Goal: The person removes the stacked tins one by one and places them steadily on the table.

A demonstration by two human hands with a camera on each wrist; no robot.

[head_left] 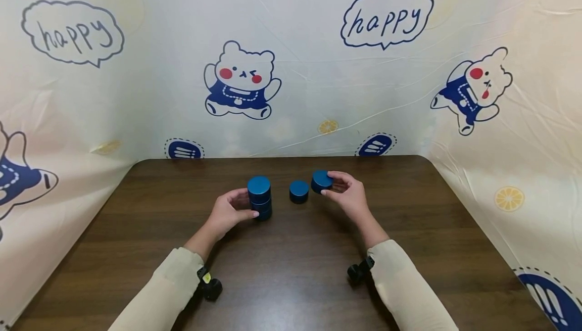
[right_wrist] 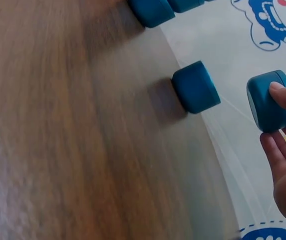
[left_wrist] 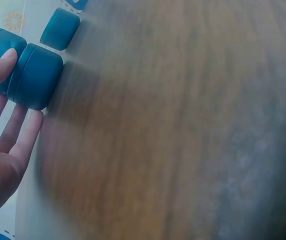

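Observation:
A stack of blue round lidded tins [head_left: 259, 194] stands left of the table's centre. My left hand [head_left: 229, 213] grips it low down, thumb in front and fingers around the far side. In the left wrist view, the thumb rests on a middle tin and the fingertips touch the bottom tin [left_wrist: 38, 77]. To the right, a single blue tin [head_left: 298, 192] sits upright on the table. My right hand [head_left: 350, 197] pinches another blue tin [head_left: 321, 181] by its side. The right wrist view shows this held tin [right_wrist: 267, 100] lifted off the tabletop.
The brown wooden table [head_left: 291, 270] has its far edge just beyond the tins. Behind it hangs a pale printed cloth [head_left: 309, 78] with bears and lettering, which also runs along both sides. Each wrist carries a small black camera, like the one on the left wrist [head_left: 211, 288].

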